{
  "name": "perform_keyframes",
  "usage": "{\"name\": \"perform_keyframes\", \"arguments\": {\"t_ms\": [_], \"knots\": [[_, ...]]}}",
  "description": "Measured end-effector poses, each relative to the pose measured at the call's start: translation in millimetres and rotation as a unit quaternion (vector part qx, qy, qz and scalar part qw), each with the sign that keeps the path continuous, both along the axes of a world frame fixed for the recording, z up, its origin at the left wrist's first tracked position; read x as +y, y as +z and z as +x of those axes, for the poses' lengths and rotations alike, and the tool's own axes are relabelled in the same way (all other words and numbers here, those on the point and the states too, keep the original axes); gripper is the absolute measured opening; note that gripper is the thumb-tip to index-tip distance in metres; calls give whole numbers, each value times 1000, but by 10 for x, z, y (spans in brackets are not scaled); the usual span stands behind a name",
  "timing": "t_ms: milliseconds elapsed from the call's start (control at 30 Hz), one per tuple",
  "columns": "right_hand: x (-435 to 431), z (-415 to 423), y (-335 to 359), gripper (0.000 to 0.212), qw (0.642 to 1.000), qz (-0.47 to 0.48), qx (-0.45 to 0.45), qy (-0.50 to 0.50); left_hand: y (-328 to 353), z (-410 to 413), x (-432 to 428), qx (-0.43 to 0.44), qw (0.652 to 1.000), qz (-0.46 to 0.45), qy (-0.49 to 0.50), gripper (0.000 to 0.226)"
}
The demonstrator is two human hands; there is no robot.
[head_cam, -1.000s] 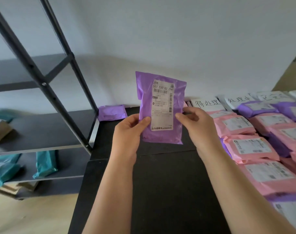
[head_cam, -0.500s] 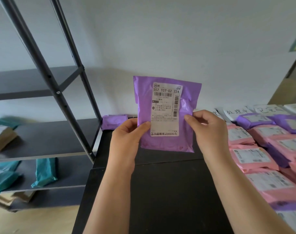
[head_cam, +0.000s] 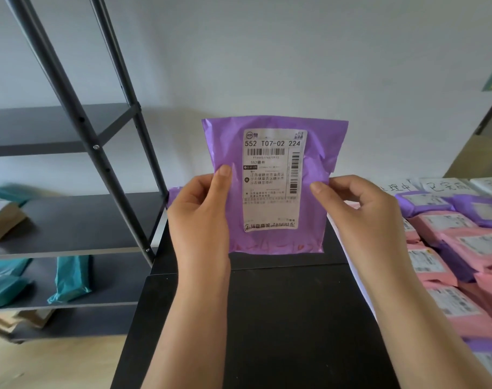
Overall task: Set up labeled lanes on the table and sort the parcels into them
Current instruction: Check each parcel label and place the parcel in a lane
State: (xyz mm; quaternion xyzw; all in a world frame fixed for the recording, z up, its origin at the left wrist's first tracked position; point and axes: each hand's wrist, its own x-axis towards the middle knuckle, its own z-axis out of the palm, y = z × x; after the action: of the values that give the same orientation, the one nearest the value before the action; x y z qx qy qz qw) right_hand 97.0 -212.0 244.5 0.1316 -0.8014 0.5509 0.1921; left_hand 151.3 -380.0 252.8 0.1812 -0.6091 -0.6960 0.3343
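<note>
A plain pale wall (head_cam: 267, 51) is filling the background, and a dark grey metal shelving rack (head_cam: 79, 119) is standing at the left. The matte black desk (head_cam: 281, 318) is stretching out below, its right side lying under rows of pink and purple plastic parcels (head_cam: 449, 240). Above the desk, a purple plastic mailer bag (head_cam: 317, 164) is hanging upright, its printed label facing the camera, with the left hand (head_cam: 199, 209) and right hand (head_cam: 362, 209) pinching its side edges. Teal plastic packets (head_cam: 70, 276) are lying on a lower shelf, and handwritten white paper lane labels (head_cam: 446, 186) are sitting behind the rows.
</note>
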Motion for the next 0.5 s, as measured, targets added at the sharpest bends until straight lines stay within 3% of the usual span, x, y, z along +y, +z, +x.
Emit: {"name": "perform_keyframes", "arguments": {"t_ms": [200,500], "knots": [[59,79,71,26,997,42,65,-28,75,48,153,13,1000,-2,-7,44],[257,40,155,25,990,-59,25,124,161,71,68,57,998,3,1,56]]}}
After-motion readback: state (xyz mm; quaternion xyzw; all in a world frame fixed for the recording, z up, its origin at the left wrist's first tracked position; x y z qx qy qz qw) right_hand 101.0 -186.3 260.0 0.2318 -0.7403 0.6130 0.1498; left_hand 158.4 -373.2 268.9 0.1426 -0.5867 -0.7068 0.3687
